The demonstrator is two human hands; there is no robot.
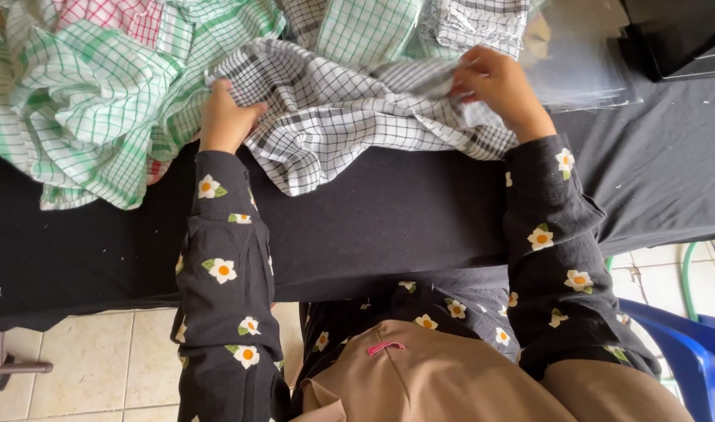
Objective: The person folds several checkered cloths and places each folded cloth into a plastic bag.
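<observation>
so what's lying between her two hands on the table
In the head view, the rumpled black-and-white checked cloth spans between the left hand and right hand, both gripping it.

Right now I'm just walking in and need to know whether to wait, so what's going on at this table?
A seated person in a dark flowered top has both hands on a black-and-white checked cloth that lies rumpled on a black-covered table. The left hand pinches one edge; the right hand grips a bunched part. Green checked cloths are heaped to the left, and clear plastic bags lie to the right.
</observation>
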